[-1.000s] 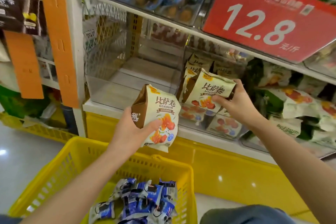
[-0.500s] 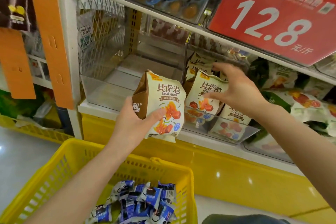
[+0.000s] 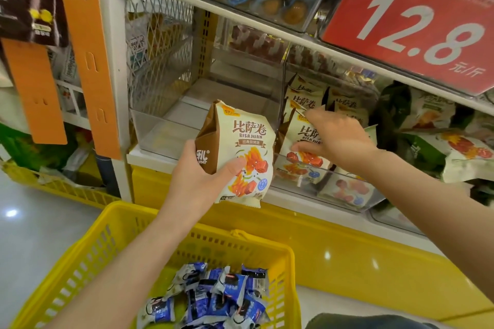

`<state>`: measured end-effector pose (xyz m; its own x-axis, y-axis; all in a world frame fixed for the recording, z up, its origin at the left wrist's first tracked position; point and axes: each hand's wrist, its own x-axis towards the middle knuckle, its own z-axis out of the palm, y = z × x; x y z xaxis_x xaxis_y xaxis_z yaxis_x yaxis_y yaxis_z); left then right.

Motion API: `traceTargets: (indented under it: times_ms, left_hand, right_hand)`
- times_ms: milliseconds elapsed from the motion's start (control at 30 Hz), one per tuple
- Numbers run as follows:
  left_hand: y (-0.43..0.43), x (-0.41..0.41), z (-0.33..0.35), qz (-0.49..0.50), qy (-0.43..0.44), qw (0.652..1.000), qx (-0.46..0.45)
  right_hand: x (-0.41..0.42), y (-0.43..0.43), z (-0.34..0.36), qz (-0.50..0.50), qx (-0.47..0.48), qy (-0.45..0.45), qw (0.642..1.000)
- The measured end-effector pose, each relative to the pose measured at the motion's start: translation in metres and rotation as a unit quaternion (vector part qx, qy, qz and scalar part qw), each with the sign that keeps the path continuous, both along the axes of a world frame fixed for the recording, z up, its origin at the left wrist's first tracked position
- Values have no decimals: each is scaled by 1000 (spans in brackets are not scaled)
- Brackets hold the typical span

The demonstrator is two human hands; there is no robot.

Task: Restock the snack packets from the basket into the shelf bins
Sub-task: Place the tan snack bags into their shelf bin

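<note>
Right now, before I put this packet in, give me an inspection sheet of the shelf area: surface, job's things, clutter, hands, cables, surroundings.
Surface: white shelf carrying clear bins.
Job's things: held packet, cream and brown, in front of the shelf; matching packets stacked in the middle bin; yellow basket below, blue packets inside.
Clutter: nothing seen.
Hands: left hand grips the held packet; right hand rests with straight fingers on the front packet in that bin.
Cables: nothing seen.
Surroundings: red 12.8 price sign above right; orange strips at left; green packets in the next bin to the right.
</note>
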<state>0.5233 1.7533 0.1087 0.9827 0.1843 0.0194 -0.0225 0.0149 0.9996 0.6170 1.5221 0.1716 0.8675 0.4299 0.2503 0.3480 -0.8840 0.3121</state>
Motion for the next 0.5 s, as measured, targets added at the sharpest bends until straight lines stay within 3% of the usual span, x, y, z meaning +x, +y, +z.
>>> traceTargets:
  times_ms: [133,233,267,333,400,467,500]
  left_hand:
    - [-1,0,2,-2,0,1000,2]
    - [-3,-3,5,-10,-1,1000,3]
    - [-3,-4,6,-14,-2,1000,3]
    - [-4,-6,9,-23,-3,1000,14]
    - [-4,-8,11,-32,-4,999,29]
    - [-6,-7,11,-39,-7,999,37]
    - [-7,-6,11,-42,-8,998,40]
  right_hand:
    - [-5,-1,-6,22,1,-10,1000]
    - [-5,3,0,-7,14,45,999]
    - [-7,2,4,-12,46,82,996]
    - [-15,-7,11,0,204,123,971]
    - [-23,-27,16,17,373,49,926]
    - [-24,-53,19,-32,398,-1,917]
    - [-22,-67,18,-79,364,24,928]
